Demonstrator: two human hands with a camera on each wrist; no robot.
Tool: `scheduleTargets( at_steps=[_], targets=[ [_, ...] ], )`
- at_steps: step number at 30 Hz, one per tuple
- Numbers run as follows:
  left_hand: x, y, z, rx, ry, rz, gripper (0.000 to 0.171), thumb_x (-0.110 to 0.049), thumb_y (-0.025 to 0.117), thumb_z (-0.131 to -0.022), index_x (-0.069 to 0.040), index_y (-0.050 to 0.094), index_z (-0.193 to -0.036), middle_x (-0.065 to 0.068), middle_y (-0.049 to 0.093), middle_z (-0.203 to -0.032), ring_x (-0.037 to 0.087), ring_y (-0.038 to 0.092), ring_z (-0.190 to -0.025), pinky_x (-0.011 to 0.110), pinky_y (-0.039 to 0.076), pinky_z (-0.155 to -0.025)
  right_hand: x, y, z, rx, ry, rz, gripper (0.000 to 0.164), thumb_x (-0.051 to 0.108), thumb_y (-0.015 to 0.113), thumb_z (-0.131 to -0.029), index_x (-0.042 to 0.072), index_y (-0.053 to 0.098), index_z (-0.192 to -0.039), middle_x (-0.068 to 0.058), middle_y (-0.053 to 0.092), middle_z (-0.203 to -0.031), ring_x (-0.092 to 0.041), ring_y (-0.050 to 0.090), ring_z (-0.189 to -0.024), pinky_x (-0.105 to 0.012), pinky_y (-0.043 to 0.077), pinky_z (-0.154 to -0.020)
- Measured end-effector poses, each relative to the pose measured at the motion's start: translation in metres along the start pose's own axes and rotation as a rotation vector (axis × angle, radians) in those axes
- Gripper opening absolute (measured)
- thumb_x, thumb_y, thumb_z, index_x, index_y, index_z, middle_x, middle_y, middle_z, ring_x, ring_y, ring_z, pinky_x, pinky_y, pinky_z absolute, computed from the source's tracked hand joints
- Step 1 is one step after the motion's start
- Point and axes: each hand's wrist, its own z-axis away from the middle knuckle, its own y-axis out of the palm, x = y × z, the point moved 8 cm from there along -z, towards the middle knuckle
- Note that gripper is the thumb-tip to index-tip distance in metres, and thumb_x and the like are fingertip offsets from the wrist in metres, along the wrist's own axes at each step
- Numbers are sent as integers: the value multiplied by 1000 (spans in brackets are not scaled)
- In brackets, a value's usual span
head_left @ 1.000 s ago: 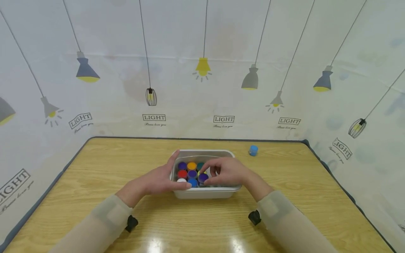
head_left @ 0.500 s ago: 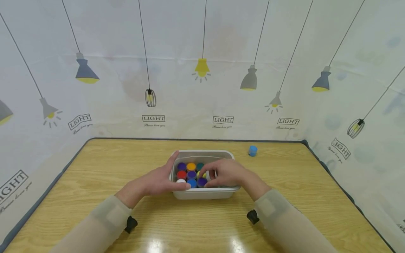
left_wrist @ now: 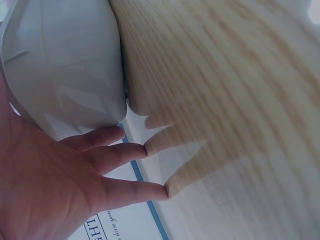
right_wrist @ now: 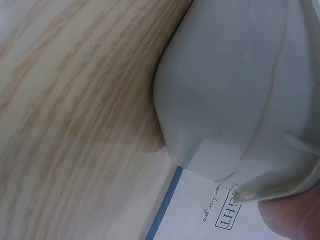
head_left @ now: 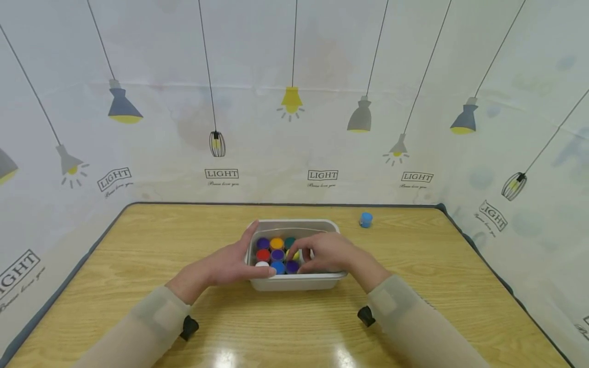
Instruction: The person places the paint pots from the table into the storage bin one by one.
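In the head view a light-grey plastic bin (head_left: 294, 284) holds several small jars with coloured lids, packed in rows on its left side. My right hand (head_left: 326, 251) reaches over its right part. Thumb and forefinger pinch a purple-lidded jar (head_left: 292, 267) at the front of the group. A blue-lidded jar (head_left: 277, 268) sits beside it, near my left thumb. My left hand (head_left: 230, 263) steadies the bin's left end, thumb laid over the front rim. The left wrist view shows its other fingers (left_wrist: 131, 191) straight and spread beside the bin wall.
A lone blue jar (head_left: 366, 220) stands on the wooden table (head_left: 405, 240), behind and right of the bin. Behind the table's dark edge hangs a pale sheet (head_left: 257, 102) printed with lamps.
My right hand has lowered the purple-lidded jar into the front row, level with the jars around it. The left hand stays at the bin.
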Motion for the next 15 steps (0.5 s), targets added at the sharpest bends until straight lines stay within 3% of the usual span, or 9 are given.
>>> scheduleTargets(
  at_steps=[7, 15],
  targets=[
    [1, 0, 0, 3, -2, 7, 134, -76, 78, -89, -28, -11, -177, 25, 38, -175, 43, 54, -150, 67, 40, -125, 0, 1, 1, 16, 20, -66, 26, 41, 85, -97, 44, 76, -121, 22, 79, -108, -2, 67, -86, -31, 58, -83],
    [0, 0, 0, 5, -7, 5, 134, -76, 77, -88, -28, -11, -177, 24, 37, -175, 44, 53, -151, 68, 39, -125, -2, 1, 1, 7, 18, -79, 25, 43, 85, -97, 43, 76, -120, 24, 79, -108, 0, 68, -87, -32, 58, -85]
  ],
)
